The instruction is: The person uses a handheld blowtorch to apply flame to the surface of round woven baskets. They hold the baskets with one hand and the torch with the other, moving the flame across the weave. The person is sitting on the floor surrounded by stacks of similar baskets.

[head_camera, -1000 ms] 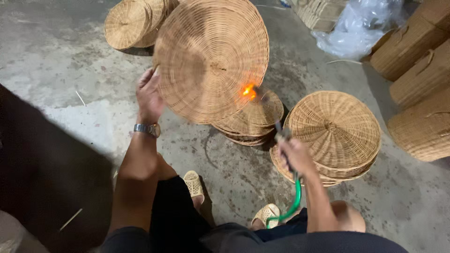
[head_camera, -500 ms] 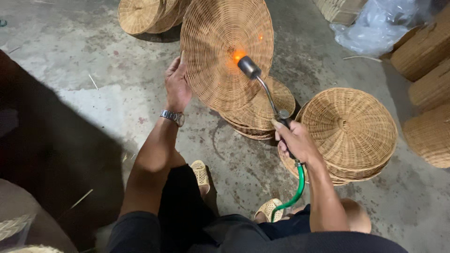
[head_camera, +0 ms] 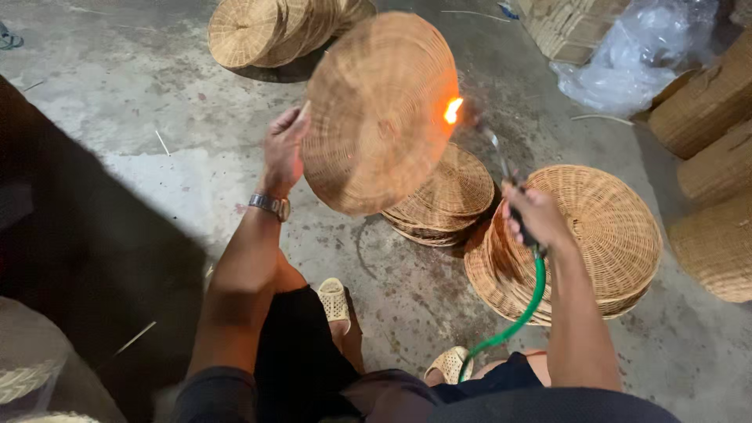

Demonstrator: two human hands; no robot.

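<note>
My left hand (head_camera: pixel 283 153) clenched on round wicker tray (head_camera: pixel 380 110); right hand (head_camera: pixel 533 215) grasping gas torch (head_camera: pixel 501 168), flame (head_camera: pixel 452 110) at tray rim.

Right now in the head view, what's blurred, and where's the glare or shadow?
Head view: the woven tray in the left hand is motion-blurred; the torch in the right hand smears too. The flame blows out orange-white. Heavy shadow covers the floor at left; the stacked trays stay sharp.

Bare concrete floor (head_camera: pixel 157 102) lies open left; woven tray stacks (head_camera: pixel 580 235) crowd the right.
</note>
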